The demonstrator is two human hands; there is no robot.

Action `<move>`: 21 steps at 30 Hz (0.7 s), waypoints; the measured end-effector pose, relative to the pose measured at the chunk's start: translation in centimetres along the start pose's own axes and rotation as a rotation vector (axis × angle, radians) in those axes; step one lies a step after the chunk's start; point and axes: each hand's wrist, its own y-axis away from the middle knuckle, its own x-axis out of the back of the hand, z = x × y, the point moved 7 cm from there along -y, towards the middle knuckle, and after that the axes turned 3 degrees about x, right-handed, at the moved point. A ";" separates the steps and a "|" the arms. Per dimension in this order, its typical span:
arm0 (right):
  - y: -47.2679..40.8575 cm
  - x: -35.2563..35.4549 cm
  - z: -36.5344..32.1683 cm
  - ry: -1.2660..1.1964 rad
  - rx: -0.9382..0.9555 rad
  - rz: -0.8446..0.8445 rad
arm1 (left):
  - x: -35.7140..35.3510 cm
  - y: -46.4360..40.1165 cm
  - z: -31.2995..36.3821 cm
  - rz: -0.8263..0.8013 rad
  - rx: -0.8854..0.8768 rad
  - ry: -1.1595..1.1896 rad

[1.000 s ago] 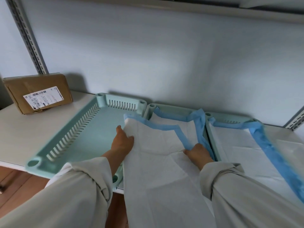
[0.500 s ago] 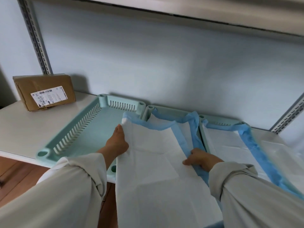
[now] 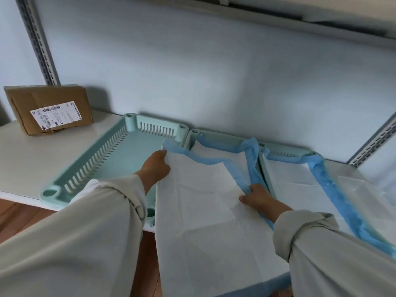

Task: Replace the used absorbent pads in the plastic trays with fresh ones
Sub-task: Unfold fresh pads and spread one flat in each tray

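The white absorbent pad with the blue border [image 3: 199,202] is held up over the front of the middle tray [image 3: 194,137], its top left corner reaching over the right edge of the left tray [image 3: 128,155] and its lower part hanging down past the shelf edge toward the person. The left hand [image 3: 155,168] pinches the pad's left edge near the top corner, fingers curled around the sheet. The right hand [image 3: 257,196] grips the right edge, where the blue border is bunched up, thumb on top of the white side.

Behind it, the middle tray already has another blue-edged pad [image 3: 225,150] lying in it, border riding up along the back and right walls. The left tray is bare, just mint green plastic with slotted sides. The right tray [image 3: 285,150] is lined too, with its own pad [image 3: 300,179] and a crumpled blue strip running down its right side. All three trays sit side by side, touching, on the white shelf [image 3: 32,159].

Off to the far left, a brown cardboard parcel [image 3: 47,108] with a white shipping label leans against the wall, well apart from the trays. Both arms are in loose light grey sleeves [image 3: 85,232].
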 end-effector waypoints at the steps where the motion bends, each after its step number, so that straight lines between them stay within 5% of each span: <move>1: -0.1 -0.1 0.2 0.000 -0.007 0.005 | -0.5 -0.1 0.3 -0.036 -0.032 -0.062; 5: -0.1 -0.1 0.3 0.008 -0.008 0.038 | -1.1 -0.1 0.5 -0.081 -0.030 -0.023; 12: -0.1 2.4 -1.2 -0.170 0.007 0.266 | -1.6 4.2 -2.6 -0.236 0.331 0.339; 16: 0.5 4.1 -5.8 -0.301 0.099 0.396 | -0.5 5.8 -3.5 -0.274 0.309 0.337; 18: 0.3 3.3 -7.4 -0.354 0.096 0.292 | 0.7 6.3 -3.6 -0.216 0.253 0.247; 21: 0.6 -0.4 -7.0 -0.376 -0.066 -0.109 | 3.0 6.0 -4.3 -0.060 0.170 0.047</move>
